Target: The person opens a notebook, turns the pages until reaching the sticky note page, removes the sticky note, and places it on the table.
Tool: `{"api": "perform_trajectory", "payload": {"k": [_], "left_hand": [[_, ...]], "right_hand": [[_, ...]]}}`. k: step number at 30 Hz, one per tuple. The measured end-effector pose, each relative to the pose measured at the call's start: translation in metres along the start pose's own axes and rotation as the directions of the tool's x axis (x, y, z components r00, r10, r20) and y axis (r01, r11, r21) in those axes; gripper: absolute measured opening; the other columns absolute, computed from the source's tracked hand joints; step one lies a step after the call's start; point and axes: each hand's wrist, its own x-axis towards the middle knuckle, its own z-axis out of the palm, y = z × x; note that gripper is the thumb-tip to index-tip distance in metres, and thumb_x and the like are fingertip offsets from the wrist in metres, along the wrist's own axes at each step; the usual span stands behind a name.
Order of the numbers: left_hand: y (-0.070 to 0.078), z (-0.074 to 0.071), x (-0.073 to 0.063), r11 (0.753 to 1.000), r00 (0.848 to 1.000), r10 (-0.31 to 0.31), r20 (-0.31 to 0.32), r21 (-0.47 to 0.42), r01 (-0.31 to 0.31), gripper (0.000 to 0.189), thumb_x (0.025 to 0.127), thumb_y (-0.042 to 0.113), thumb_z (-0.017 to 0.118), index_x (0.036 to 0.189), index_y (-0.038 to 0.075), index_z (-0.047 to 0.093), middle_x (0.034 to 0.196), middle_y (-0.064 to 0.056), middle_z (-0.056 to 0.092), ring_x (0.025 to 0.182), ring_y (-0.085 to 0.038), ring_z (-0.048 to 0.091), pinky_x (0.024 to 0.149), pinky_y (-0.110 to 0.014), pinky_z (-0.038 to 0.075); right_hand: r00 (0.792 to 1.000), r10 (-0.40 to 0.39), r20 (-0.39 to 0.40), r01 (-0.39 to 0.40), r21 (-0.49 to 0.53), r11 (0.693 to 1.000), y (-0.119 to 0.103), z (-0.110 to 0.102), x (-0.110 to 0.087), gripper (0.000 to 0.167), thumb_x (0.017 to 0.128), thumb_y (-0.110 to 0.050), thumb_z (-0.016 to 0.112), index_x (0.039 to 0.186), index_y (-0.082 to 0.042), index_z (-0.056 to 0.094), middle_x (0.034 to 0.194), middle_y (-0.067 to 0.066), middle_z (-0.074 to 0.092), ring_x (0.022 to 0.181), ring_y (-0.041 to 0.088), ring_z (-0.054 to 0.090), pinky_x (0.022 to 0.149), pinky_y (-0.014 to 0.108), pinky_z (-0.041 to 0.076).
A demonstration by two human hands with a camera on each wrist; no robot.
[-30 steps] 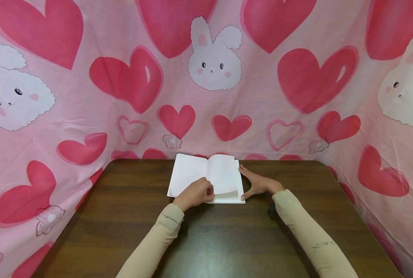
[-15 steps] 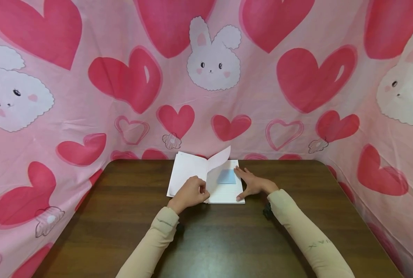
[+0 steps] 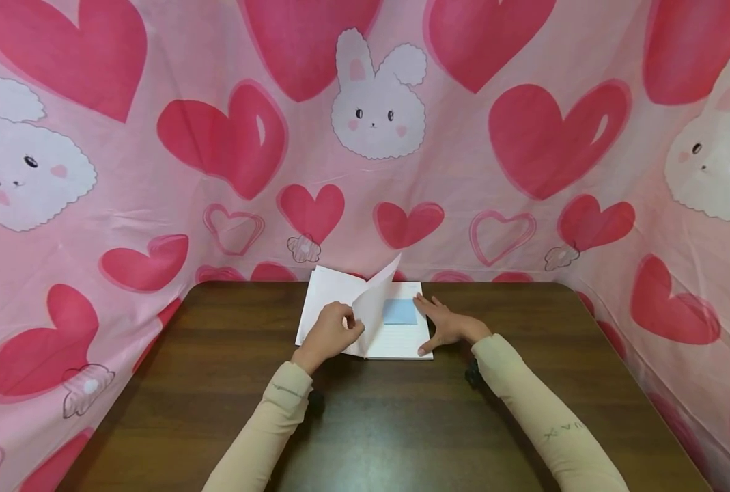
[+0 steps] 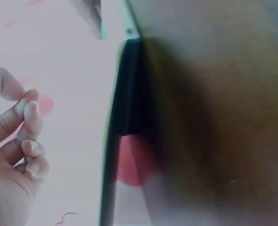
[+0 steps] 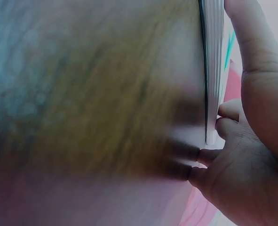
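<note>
An open notebook (image 3: 395,345) with white pages lies near the far edge of the table. My left hand (image 3: 330,329) is over its left half, thumb and fingertips together at the near edge of a raised page (image 3: 377,294), which it pinches. That page stands up from the spine and curves leftward. On the lined right page lies a light-blue paper rectangle (image 3: 399,311). My right hand (image 3: 447,324) is spread at the notebook's right edge, its thumb on the lower right corner and fingertips by the upper part. In the right wrist view, other fingertips rest beside the page block (image 5: 214,70).
The dark brown wooden table (image 3: 217,383) extends toward me and to both sides. A pink cloth (image 3: 352,178) with hearts and rabbit faces hangs behind it and along both sides.
The raised page has swung up and left off the right half, uncovering the blue paper. My left hand has moved left with it; my right hand shifted slightly left, then stayed.
</note>
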Motion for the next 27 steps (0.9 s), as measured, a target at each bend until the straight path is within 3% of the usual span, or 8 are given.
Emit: {"api": "perform_trajectory", "payload": {"k": [4,7,12,21,27], "left_hand": [[0.002,-0.012,0.007,1.0,0.991,-0.027,-0.129,-0.002,0.028,0.027,0.084,0.008,0.065,0.059,0.011,0.059,0.057,0.002,0.053,0.063,-0.017,0.046,0.062,-0.031,0.04],[0.005,-0.021,0.007,0.999,0.983,-0.041,-0.179,0.018,0.045,0.027,0.088,0.008,0.066,0.061,0.009,0.062,0.058,0.001,0.055,0.065,-0.02,0.048,0.064,-0.034,0.041],[0.01,-0.033,0.002,0.997,0.983,-0.025,-0.184,0.061,0.036,0.03,0.093,0.007,0.068,0.063,0.008,0.067,0.058,0.001,0.058,0.065,-0.02,0.048,0.064,-0.035,0.042],[0.003,-0.045,-0.013,0.993,0.979,-0.024,-0.204,0.105,0.046,0.033,0.091,0.007,0.072,0.06,0.011,0.062,0.056,0.004,0.052,0.064,-0.016,0.044,0.062,-0.032,0.04],[-0.001,-0.056,-0.024,0.986,0.978,-0.075,-0.193,0.131,0.101,0.036,0.09,0.005,0.072,0.057,0.011,0.058,0.055,0.003,0.048,0.064,-0.017,0.044,0.06,-0.032,0.039]], "right_hand": [[1.0,0.005,0.008,-0.005,-0.003,1.0,-0.001,-0.001,0.001,0.127,0.077,-0.044,0.088,0.163,-0.004,0.003,0.17,0.019,-0.006,0.153,0.051,-0.011,0.116,0.074,0.004],[1.0,0.011,0.016,-0.01,-0.009,1.0,-0.002,0.0,0.001,0.128,0.077,-0.045,0.088,0.163,-0.005,0.003,0.171,0.018,-0.006,0.153,0.049,-0.011,0.116,0.074,0.005],[1.0,0.015,0.01,-0.015,-0.016,1.0,0.0,0.0,-0.001,0.127,0.077,-0.044,0.088,0.163,-0.003,0.003,0.17,0.02,-0.005,0.153,0.05,-0.01,0.116,0.075,0.008],[1.0,0.011,0.01,-0.01,-0.027,1.0,0.001,0.001,-0.002,0.127,0.077,-0.044,0.088,0.163,-0.002,0.003,0.17,0.021,-0.005,0.152,0.052,-0.009,0.116,0.075,0.007],[1.0,0.003,0.009,-0.003,-0.029,1.0,0.0,0.0,-0.002,0.127,0.078,-0.043,0.088,0.162,0.0,0.003,0.17,0.022,-0.006,0.152,0.052,-0.009,0.116,0.074,0.004]]}}
